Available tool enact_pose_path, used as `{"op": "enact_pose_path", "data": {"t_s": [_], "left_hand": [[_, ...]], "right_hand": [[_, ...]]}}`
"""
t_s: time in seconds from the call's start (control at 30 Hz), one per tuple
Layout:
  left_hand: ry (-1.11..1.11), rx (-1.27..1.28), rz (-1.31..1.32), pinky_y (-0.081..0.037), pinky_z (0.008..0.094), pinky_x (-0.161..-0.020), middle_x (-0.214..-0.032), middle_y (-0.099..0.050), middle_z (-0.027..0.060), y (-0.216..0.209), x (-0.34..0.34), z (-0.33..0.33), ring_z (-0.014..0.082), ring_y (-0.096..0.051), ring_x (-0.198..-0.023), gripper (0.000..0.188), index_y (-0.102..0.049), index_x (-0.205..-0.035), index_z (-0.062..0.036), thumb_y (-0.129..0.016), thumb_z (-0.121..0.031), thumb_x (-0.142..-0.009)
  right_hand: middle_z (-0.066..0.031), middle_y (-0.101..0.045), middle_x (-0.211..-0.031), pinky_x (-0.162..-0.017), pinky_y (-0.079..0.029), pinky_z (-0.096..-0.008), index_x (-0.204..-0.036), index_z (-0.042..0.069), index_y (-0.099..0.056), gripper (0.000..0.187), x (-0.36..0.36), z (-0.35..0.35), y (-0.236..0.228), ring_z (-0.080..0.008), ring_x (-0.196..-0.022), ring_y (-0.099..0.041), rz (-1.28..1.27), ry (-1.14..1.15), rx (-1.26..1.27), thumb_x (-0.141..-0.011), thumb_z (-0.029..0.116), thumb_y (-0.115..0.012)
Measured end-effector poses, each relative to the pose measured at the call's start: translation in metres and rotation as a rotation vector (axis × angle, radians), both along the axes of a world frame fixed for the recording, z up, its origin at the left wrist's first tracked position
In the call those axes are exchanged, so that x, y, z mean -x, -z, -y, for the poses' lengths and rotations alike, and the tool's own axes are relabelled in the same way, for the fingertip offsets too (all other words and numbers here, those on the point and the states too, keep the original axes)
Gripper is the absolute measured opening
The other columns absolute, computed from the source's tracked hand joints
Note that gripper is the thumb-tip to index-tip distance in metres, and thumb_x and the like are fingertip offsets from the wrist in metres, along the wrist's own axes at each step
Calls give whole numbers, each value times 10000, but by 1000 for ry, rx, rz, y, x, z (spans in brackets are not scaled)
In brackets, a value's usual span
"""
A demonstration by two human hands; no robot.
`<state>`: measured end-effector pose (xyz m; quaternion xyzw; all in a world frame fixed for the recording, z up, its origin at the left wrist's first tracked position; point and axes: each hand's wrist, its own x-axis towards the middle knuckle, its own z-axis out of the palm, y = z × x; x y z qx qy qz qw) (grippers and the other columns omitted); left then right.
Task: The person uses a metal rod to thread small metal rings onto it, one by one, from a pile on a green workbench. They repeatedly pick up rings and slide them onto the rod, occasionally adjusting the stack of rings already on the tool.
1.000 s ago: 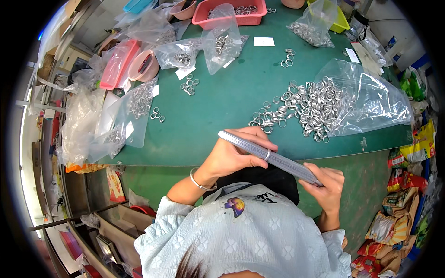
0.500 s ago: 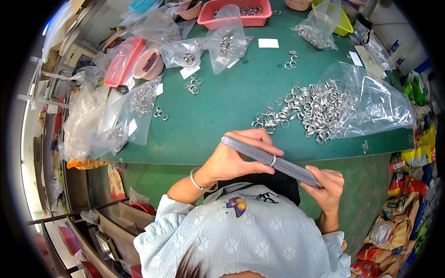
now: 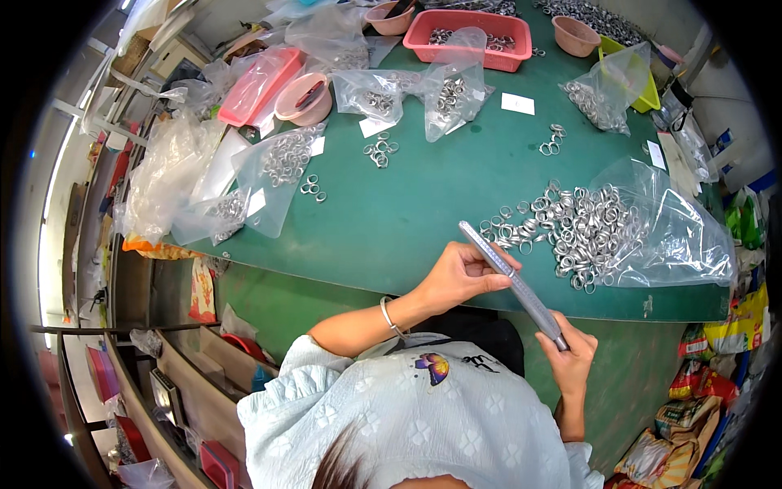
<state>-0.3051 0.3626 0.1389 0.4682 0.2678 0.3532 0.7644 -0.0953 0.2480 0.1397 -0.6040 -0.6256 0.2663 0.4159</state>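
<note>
Rod point(image 3: 532, 301) swung steeper, left hand point(image 3: 459, 277) and right hand point(image 3: 573, 350) gripping; beyond them, ring clusters point(image 3: 380, 150) set out, ring pile point(image 3: 590, 232) remaining.

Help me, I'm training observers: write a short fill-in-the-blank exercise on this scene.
1. The gray rod's lower end is in the person's ____ hand.
2. The bangle is on the ____ arm.
3. The shirt shows a colorful ____.
4. Beside the clear bag lies a pile of metal ____.

Missing words: right; left; butterfly; rings.

The head view looks down past the shirt point(image 3: 407, 424) at six o'clock — near the hands point(image 3: 458, 279). It faces across the table point(image 3: 399, 220) toward twelve.
</note>
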Motion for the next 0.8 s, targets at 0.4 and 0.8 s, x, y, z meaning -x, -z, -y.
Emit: {"op": "enact_pose_path", "data": {"t_s": [0.4, 0.8], "left_hand": [[-345, 62, 97, -426, 294, -877, -1037, -595, 100, 38, -20, 11, 146, -548, -962, 264, -564, -1073, 56, -582, -101, -861], [-236, 250, 101, -436, 300, -868, -1009, -591, 115, 44, -1, 6, 177, -544, -956, 263, -572, -1053, 69, -612, -57, -826]], "right_hand": [[-71, -526, -607, -515, -414, -215, -986, -52, -608, 288, 21, -9, 10, -57, -544, -457, -132, 76, 119, -722, 19, -697], [-135, -561, -600, -469, -423, -305, -959, 33, -629, 282, 24, -14, 21, -264, -473, -545, 136, 29, 28, -707, 113, -726]]}}
